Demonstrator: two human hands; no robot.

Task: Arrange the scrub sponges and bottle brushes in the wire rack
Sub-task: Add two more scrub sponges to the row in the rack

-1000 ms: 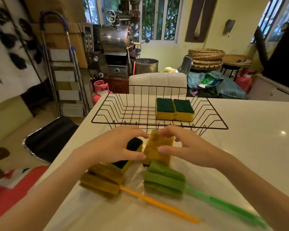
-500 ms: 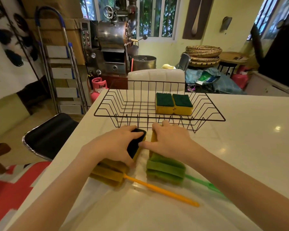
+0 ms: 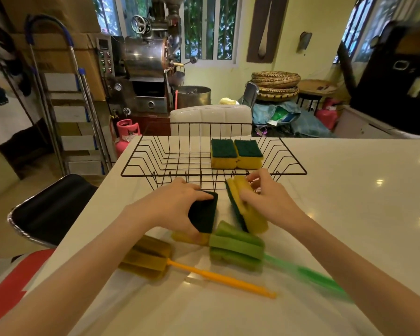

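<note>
Now raised off the worktop [image 3: 349,202] since a moment ago: one sponge [image 3: 249,209] tilted on edge in right hand [image 3: 267,200], second sponge [image 3: 203,214] clasped under left hand [image 3: 172,204]; two sponges [image 3: 237,154] already in rack [image 3: 155,163], both brushes [image 3: 235,251] unplaced.

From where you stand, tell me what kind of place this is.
Probably a home or small shop that doubles as a coffee-roasting workspace, not a plain kitchen. A metal drum roaster stands by the window, woven trays are stacked at the back, and a pink gas cylinder sits beside the white counter.
</note>
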